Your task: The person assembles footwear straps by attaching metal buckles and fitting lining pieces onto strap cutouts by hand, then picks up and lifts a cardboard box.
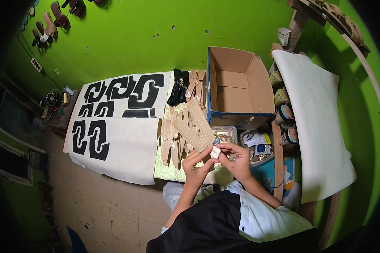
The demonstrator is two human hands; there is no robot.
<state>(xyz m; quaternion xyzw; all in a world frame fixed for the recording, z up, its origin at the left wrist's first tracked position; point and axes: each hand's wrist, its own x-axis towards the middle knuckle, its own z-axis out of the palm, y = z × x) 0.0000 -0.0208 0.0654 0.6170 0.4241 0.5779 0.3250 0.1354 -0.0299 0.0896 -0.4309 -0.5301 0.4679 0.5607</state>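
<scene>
At nine o'clock lies the white sheet (126, 147) with black cutouts. At centre, your left hand (197, 165) and right hand (236, 159) together pinch a small white piece (215, 152), just below the beige strap pieces (190, 128). At one o'clock stands an open cardboard box (238, 86).

An open cardboard box (240, 88) stands beside white sheets with black cutouts (114, 122).

Two hands, the left hand (197, 162) and right hand (236, 158), meet at six o'clock. One open cardboard box (240, 90) sits at one o'clock. Two white sheets with black cut-outs (114, 122) lie at nine o'clock.
</scene>
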